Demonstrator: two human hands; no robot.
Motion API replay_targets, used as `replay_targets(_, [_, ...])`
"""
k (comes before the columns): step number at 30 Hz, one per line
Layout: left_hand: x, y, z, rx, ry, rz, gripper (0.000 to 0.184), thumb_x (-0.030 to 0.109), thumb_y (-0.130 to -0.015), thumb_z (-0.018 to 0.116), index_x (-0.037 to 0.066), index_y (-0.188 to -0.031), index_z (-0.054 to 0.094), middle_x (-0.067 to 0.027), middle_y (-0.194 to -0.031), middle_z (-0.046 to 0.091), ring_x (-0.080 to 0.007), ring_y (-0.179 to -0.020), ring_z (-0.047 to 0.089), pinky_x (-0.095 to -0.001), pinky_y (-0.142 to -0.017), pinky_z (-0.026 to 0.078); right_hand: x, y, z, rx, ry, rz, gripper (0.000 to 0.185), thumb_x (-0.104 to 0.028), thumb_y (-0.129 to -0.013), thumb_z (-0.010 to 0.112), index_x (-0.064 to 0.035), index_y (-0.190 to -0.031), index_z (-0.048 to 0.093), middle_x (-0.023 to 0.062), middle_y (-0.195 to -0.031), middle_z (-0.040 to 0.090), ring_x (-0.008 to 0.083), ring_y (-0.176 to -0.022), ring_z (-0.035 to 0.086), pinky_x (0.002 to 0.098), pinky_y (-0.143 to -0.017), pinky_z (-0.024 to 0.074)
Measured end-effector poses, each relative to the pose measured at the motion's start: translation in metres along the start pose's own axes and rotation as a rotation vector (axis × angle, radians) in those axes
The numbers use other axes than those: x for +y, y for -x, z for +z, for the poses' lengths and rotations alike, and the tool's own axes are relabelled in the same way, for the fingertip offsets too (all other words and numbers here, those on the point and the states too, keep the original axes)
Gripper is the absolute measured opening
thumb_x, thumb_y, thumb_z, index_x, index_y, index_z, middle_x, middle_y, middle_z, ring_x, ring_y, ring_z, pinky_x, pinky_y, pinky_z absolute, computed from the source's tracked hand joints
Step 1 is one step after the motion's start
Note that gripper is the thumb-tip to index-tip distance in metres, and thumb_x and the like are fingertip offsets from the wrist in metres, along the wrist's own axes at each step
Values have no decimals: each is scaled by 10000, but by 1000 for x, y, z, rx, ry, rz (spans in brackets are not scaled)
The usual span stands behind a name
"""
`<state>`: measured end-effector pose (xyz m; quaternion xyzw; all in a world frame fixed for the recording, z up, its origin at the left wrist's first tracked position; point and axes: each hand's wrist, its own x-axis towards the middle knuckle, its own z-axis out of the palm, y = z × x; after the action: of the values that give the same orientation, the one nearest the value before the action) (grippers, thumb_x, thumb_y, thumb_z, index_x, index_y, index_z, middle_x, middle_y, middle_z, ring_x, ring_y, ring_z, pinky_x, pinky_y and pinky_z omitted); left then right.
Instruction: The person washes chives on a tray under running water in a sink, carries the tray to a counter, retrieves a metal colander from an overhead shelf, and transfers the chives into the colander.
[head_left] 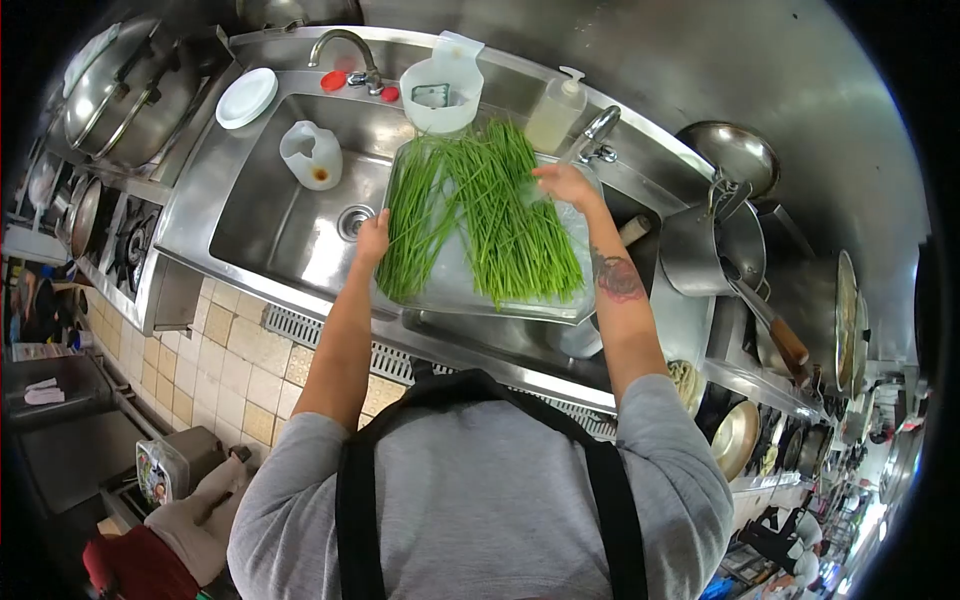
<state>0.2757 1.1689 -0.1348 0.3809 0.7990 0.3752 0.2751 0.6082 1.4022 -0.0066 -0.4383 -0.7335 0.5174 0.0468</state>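
Long green chives (pixel 520 230) lie in two bunches in a shallow rectangular tray (pixel 460 290) that rests across the sink. My left hand (pixel 373 238) grips the tray's left rim beside the smaller bunch. Over the upper right of the larger bunch is my right hand (pixel 566 186), just below a faucet (pixel 603 122). Its fingers are bent together, with something clear and blurred at the tips; whether that is water or thin plastic I cannot tell.
The left basin (pixel 270 225) holds a cut white jug (pixel 311 157). Along the back ledge stand a white container (pixel 440 90), a soap pump bottle (pixel 557 110) and another faucet (pixel 345 55). Pots (pixel 700 250) crowd the right side. Two other people are in the background.
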Motion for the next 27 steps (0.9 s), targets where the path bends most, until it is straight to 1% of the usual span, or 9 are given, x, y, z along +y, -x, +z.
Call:
replay_targets(2, [-3, 1, 1, 23, 8, 52, 560, 410, -933, 373, -89, -797, 587, -313, -786, 565, -451, -790, 545, -476, -727, 406, -18, 0, -7, -217, -430, 63, 321, -107, -837, 588, 15, -1133, 564, 141, -1046, 629, 202, -955, 615, 299, -846, 492])
replay_targets(6, [-15, -3, 6, 34, 16, 76, 575, 416, -933, 374, -94, -757, 571, -310, -749, 554, -448, -746, 533, -469, -699, 399, -38, 1, -19, -335, -320, 219, 248, -85, -881, 529, 29, -1097, 571, 161, -1053, 620, 220, -944, 623, 317, -842, 510])
replay_targets(9, [-11, -2, 4, 32, 27, 48, 583, 424, -931, 379, -99, -754, 567, -308, -734, 550, -434, -726, 537, -462, -690, 400, -34, 5, -17, -333, -165, 51, 273, -136, -885, 531, 23, -1103, 574, 167, -1058, 617, 218, -938, 625, 316, -817, 516])
replay_targets(12, [0, 6, -1, 30, 27, 34, 583, 430, -928, 385, -101, -765, 564, -307, -728, 545, -421, -718, 544, -457, -688, 402, -48, 18, -14, -451, -266, 122, 395, -270, -857, 585, 29, -1115, 569, 175, -1040, 623, 233, -936, 625, 339, -815, 510])
replay_targets(15, [-3, 5, 1, 24, 40, 2, 573, 431, -927, 389, -98, -796, 568, -306, -737, 546, -417, -731, 552, -453, -698, 407, 1, 0, -4, 207, 358, 102, 611, -452, -784, 639, 32, -1145, 547, 198, -1082, 602, 279, -977, 606, 399, -836, 486])
replay_targets(18, [5, 7, -4, 14, 21, -41, 559, 427, -926, 391, -92, -836, 575, -301, -746, 553, -422, -756, 560, -452, -713, 411, 23, 9, 67, 683, 727, 388, 784, -542, -686, 693, 40, -1182, 517, 233, -1156, 555, 321, -1026, 574, 407, -870, 457])
replay_targets(20, [4, 6, -3, 12, 3, -45, 550, 424, -927, 392, -89, -860, 579, -296, -751, 558, -425, -767, 562, -451, -723, 414, -15, 24, 114, 788, 650, 420, 829, -553, -662, 703, 41, -1202, 500, 256, -1224, 501, 336, -1068, 545, 401, -884, 444])
replay_targets(26, [9, 12, -4, 72, -3, 17, 529, 413, -925, 389, -66, -881, 607, -296, -789, 577, -435, -803, 562, -464, -739, 413, 3, -1, 110, 229, -25, 94, 752, -339, -581, 827, 81, -1133, 534, 209, -1062, 605, 306, -916, 608, 389, -805, 470])
replay_targets(27, [6, 11, -2, 83, -6, 31, 526, 411, -926, 389, -66, -881, 608, -297, -789, 576, -438, -798, 560, -466, -732, 414, 34, -25, 107, 316, -99, 130, 654, -228, -572, 837, 92, -1075, 567, 177, -973, 635, 262, -845, 615, 361, -748, 479])
